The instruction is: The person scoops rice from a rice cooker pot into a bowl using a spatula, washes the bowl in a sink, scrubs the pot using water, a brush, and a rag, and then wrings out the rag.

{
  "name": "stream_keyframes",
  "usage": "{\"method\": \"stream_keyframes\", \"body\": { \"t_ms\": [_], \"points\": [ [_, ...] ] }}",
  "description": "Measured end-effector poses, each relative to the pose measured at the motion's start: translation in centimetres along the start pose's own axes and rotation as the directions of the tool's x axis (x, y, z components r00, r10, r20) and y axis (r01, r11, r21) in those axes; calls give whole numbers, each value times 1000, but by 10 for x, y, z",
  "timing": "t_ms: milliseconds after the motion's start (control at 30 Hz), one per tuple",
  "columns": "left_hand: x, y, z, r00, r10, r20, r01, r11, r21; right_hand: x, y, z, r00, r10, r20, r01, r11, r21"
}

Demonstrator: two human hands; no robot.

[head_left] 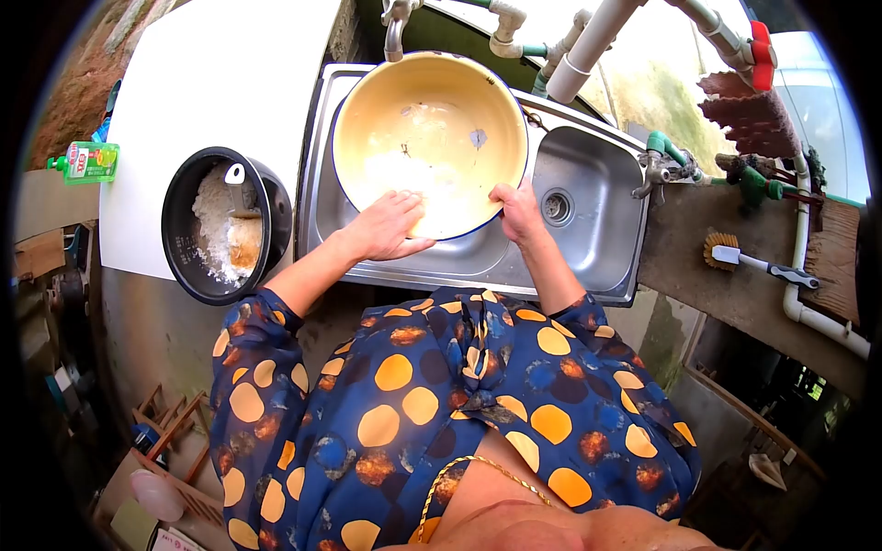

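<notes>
A large yellow enamel basin (441, 119) with a dark blue rim sits over the left bowl of the steel double sink, under a tap. My left hand (390, 226) lies with fingers spread flat on the basin's inside near its front edge. Closed round the basin's front right rim is my right hand (521, 211), thumb on the inner side. Dark chipped spots and a little water glint show inside the basin. Left of the sink, a black pot (175, 220) holds leftover rice and a white-handled utensil (236, 184).
The right sink bowl (588, 174) has a drain. A green soap bottle (92, 163) lies at the white board's (211, 64) left edge. Taps and pipes (597, 50) rise behind the sink. A scrub brush (753, 261) lies on the right ledge.
</notes>
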State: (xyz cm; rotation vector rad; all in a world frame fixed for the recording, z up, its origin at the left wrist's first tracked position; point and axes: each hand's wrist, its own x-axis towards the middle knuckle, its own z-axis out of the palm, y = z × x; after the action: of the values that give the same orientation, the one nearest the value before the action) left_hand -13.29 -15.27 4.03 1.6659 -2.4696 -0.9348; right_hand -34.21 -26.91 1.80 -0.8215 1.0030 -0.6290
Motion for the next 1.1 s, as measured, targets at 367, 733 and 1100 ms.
{"method": "stream_keyframes", "body": {
  "t_ms": [367, 733, 1100],
  "points": [
    [7, 3, 51, 922, 60, -382, -88, 995, -55, -5, 8, 19, 998, -43, -48, 46, 997, 57],
    [0, -8, 40, 864, -138, -485, -60, 927, -371, -4, 24, 15, 997, 29, -77, -24, 997, 70],
    [-8, -52, 41, 908, -220, -357, 164, 970, -180, -11, 42, 18, 996, 45, -72, -43, 999, 30]
  ]
}}
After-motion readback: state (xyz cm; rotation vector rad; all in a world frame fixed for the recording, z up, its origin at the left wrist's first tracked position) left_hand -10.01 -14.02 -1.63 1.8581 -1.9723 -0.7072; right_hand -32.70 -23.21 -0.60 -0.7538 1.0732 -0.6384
